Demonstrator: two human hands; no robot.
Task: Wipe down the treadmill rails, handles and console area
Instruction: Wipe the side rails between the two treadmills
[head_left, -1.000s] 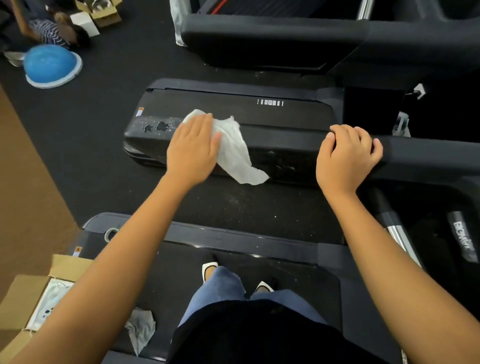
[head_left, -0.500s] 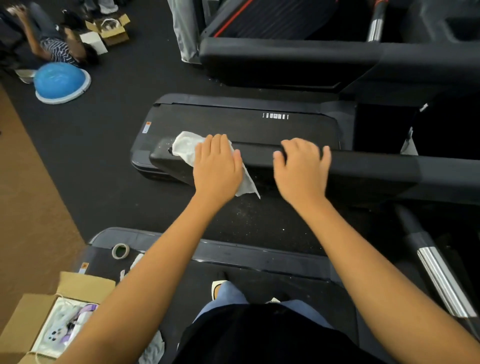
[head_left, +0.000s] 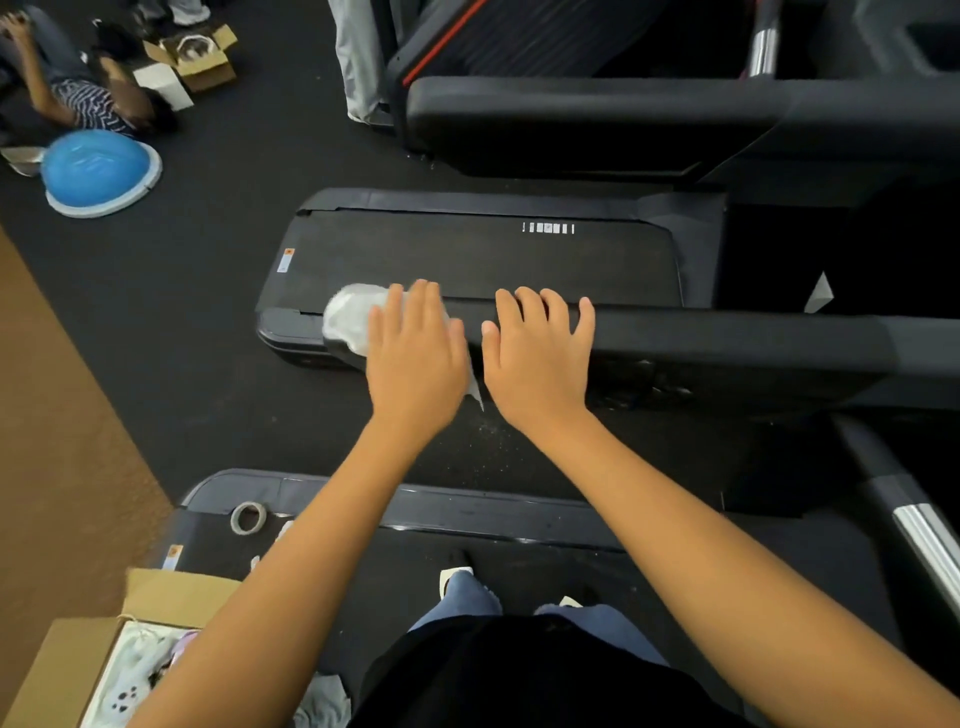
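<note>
Head view: left hand (head_left: 415, 364) flat, fingers straight, pressing white wipe (head_left: 353, 319) onto black handrail (head_left: 727, 343). Right hand (head_left: 537, 358) open, fingers spread, resting on rail beside it.

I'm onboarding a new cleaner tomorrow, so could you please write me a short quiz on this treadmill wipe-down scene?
1. True or false: the right hand holds the white wipe.
2. Where does the left hand press the wipe? A) on the end of the black handrail; B) on the floor; C) on a cardboard box.
3. Name the small ring-shaped thing lying on the edge of the near treadmill.
Key: 1 false, it rests bare on the handrail; 2 A; 3 tape roll.
</note>
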